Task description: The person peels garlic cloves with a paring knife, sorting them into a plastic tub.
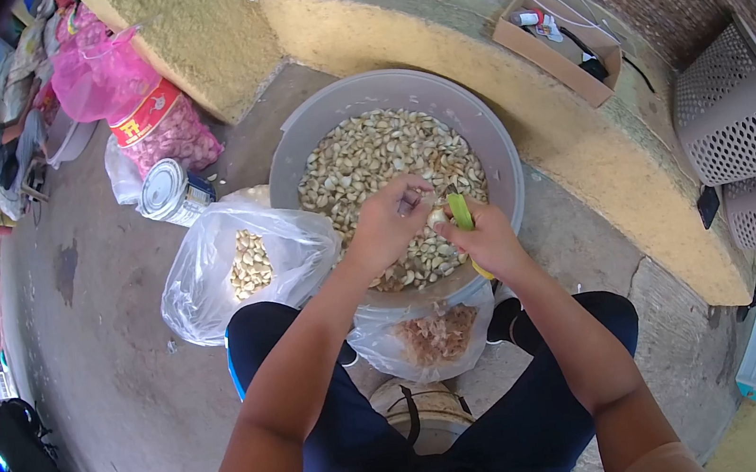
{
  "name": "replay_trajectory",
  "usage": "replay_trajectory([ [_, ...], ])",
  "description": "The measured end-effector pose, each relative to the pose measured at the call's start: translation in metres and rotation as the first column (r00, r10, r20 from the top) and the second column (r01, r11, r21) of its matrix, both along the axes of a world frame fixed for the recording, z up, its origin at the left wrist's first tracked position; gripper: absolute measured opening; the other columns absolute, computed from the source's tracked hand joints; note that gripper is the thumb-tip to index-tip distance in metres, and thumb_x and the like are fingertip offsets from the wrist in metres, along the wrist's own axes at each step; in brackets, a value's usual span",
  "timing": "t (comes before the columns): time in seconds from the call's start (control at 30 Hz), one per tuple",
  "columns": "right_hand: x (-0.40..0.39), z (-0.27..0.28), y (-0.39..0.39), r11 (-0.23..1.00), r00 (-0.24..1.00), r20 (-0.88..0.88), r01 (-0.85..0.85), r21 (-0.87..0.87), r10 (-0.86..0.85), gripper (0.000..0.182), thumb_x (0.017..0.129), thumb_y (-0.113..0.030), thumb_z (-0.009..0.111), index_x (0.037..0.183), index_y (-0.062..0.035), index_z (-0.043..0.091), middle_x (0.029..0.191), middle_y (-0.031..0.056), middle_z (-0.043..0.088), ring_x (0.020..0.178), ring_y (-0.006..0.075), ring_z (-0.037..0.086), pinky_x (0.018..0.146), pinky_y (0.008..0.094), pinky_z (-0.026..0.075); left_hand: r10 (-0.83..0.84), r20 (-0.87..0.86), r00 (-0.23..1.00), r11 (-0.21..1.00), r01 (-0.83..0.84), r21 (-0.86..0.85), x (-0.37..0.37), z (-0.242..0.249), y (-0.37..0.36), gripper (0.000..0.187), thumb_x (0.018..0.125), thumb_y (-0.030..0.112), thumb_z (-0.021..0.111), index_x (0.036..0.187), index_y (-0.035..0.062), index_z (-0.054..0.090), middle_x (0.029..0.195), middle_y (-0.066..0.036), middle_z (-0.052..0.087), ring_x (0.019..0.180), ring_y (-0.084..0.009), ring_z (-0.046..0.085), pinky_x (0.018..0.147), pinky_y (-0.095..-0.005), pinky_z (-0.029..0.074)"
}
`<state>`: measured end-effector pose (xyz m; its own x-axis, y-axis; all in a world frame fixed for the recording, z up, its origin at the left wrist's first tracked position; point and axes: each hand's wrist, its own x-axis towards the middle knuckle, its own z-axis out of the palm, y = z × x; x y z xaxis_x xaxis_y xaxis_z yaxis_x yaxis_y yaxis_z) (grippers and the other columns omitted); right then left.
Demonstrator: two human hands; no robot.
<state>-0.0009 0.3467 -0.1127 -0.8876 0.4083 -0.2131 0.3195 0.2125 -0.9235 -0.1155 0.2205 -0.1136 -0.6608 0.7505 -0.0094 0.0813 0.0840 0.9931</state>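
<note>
My right hand (pixel 485 239) is closed round a small knife with a green-yellow handle (pixel 461 212), its short blade pointing away from me. A pale garlic clove (pixel 438 217) shows by the right thumb. Close beside it, my left hand (pixel 389 223) has its fingers curled together; what they pinch, if anything, is too small to make out. Both hands are above a large grey tub (pixel 277 158) filled with garlic cloves (pixel 376 145). Left of the tub, a clear plastic bag (pixel 193 279) holds peeled cloves (pixel 250 267).
Below the tub lies a bag of brownish peelings (pixel 439 335). A metal can (pixel 167 192) and pink mesh sacks of garlic (pixel 170 139) stand at left. A low yellow wall (pixel 576 143) curves along the right, with a cardboard box (pixel 555 55) on it. Another person (pixel 7 141) sits far left.
</note>
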Motion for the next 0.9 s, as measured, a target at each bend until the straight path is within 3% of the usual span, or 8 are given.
replay_trajectory([
  [0.17,0.0,0.001,0.001,0.999,0.999,-0.046,-0.007,0.04,0.009,0.03,0.072,-0.026,0.065,0.084,0.0017,0.059,0.068,0.0125,0.056,0.06,0.021,0.055,0.057,0.032,0.041,-0.071,-0.069,0.995,0.991,0.062,-0.12,0.001,0.006,-0.002,0.016,0.08,0.008,0.059,0.092,-0.0025,0.06,0.072,-0.005,0.06,0.062,-0.0085,0.057,0.057,-0.0208,0.045],
  [0.27,0.001,-0.005,0.003,0.998,0.999,-0.049,-0.002,0.06,0.005,0.03,0.072,-0.026,0.066,0.083,0.0017,0.059,0.07,0.014,0.056,0.06,0.0236,0.055,0.057,0.0333,0.041,-0.064,0.083,0.994,0.979,0.079,-0.188,0.0,0.014,-0.004,0.016,0.08,0.009,0.06,0.089,-0.0032,0.06,0.072,-0.005,0.061,0.062,-0.0086,0.057,0.056,-0.0217,0.045],
  [0.37,0.001,0.011,0.001,0.992,1.0,0.019,-0.025,0.128,0.023,0.028,0.073,-0.025,0.065,0.082,0.0011,0.059,0.071,0.0147,0.054,0.063,0.0256,0.055,0.059,0.0339,0.041,-0.05,0.057,0.997,0.987,0.058,-0.151,-0.002,0.004,-0.003,0.014,0.077,0.008,0.062,0.086,-0.003,0.061,0.071,-0.006,0.061,0.062,-0.0094,0.058,0.056,-0.0224,0.046],
  [0.47,0.001,0.01,-0.001,0.962,0.994,-0.075,-0.058,0.267,0.081,0.025,0.073,-0.023,0.064,0.08,0.0011,0.059,0.072,0.0149,0.054,0.067,0.0279,0.054,0.061,0.0349,0.041,-0.027,-0.317,0.948,0.988,-0.022,-0.151,0.002,0.007,-0.004,0.013,0.073,0.006,0.063,0.082,-0.0028,0.062,0.071,-0.008,0.062,0.061,-0.0111,0.059,0.057,-0.0234,0.047],
  [0.57,0.002,0.009,-0.003,0.969,0.992,-0.086,-0.064,0.24,0.087,0.022,0.073,-0.02,0.063,0.081,0.0008,0.06,0.075,0.0151,0.054,0.07,0.0291,0.053,0.063,0.0359,0.041,0.04,-0.296,0.954,0.992,-0.073,-0.1,0.007,0.003,-0.002,0.01,0.07,0.004,0.063,0.077,-0.0021,0.061,0.071,-0.009,0.061,0.059,-0.0133,0.059,0.057,-0.0241,0.047],
  [0.77,0.002,0.01,-0.007,0.962,0.99,-0.09,-0.083,0.262,0.11,0.02,0.072,-0.016,0.062,0.084,0.0004,0.06,0.076,0.0153,0.053,0.071,0.0297,0.053,0.064,0.0367,0.041,0.071,-0.432,0.899,0.99,-0.117,-0.081,0.01,0.002,-0.001,0.008,0.069,0.004,0.063,0.074,-0.0019,0.06,0.07,-0.01,0.061,0.058,-0.0145,0.059,0.056,-0.0252,0.048],
  [0.9,0.002,0.006,-0.009,0.983,0.99,-0.124,-0.048,0.179,0.071,0.022,0.074,-0.017,0.062,0.087,0.0004,0.059,0.075,0.0135,0.054,0.068,0.0256,0.054,0.063,0.0335,0.041,0.071,-0.381,0.922,0.987,-0.121,-0.11,0.009,0.004,-0.002,0.009,0.07,0.004,0.061,0.075,-0.0026,0.059,0.068,-0.008,0.06,0.06,-0.0117,0.059,0.055,-0.0252,0.048],
])
